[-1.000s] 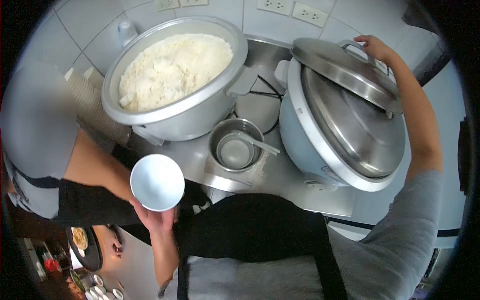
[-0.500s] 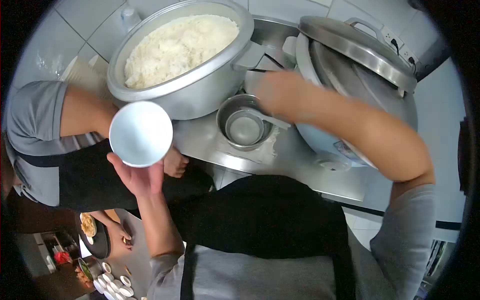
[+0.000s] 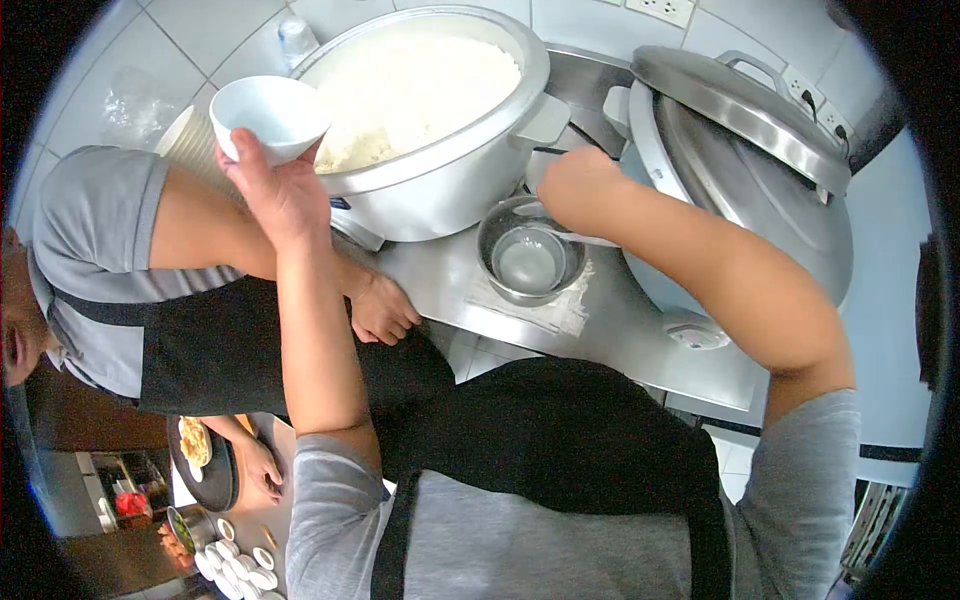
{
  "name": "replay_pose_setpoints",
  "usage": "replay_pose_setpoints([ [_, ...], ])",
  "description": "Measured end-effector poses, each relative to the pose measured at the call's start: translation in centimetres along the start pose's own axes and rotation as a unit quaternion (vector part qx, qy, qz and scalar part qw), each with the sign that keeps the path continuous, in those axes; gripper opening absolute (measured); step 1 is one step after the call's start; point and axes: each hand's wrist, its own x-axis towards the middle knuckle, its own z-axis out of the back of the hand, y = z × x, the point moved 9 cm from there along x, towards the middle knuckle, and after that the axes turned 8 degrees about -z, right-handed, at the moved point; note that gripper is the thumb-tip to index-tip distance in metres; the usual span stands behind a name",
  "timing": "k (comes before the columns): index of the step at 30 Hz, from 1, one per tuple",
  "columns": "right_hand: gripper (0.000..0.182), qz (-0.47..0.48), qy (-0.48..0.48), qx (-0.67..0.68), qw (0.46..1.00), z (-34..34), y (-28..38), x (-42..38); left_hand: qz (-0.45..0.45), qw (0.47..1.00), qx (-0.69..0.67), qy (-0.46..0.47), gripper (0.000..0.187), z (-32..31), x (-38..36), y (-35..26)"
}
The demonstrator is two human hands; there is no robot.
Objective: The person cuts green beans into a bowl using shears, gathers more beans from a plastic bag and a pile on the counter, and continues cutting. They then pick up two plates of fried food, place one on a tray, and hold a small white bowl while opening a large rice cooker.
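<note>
My left hand holds up a small white bowl, tilted, with its inside towards me. The bowl is beside the left rim of a large pot filled with white rice. My right hand is closed in a fist near the pot's right handle; what its fingers hold, if anything, is hidden. Just below that hand stands a metal pot with what looks like water and a smaller round vessel inside. A pale utensil handle crosses its rim below my fist.
Another large pot with a metal lid stands at right. A co-worker's arm and hand are close at left, beneath my left forearm. Stacked bowls stand behind. Another person's hand shows at lower left, near several small white cups.
My left hand has raised the bowl away from me towards the rice pot's left rim and tilted it. My right hand stays closed near the metal pot. The whole view has shifted slightly.
</note>
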Motion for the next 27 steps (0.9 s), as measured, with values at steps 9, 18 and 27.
replay_pose_setpoints([
  [9, 0.014, -0.057, -0.145, -0.102, 0.983, 13.9, -7.9, -2.1, -0.059, 0.997, 0.017, -0.045, 0.068, 1.6, 0.4, 2.4],
  [18, 0.019, -0.030, -0.349, -0.137, 0.927, 17.3, -6.6, 18.5, -0.133, 0.981, 0.123, -0.067, 0.082, 2.1, 0.3, 2.8],
  [27, 0.020, 0.039, -0.300, -0.071, 0.951, 15.0, -2.7, 21.1, -0.150, 0.975, 0.147, -0.064, 0.093, 1.6, -0.1, 2.4],
])
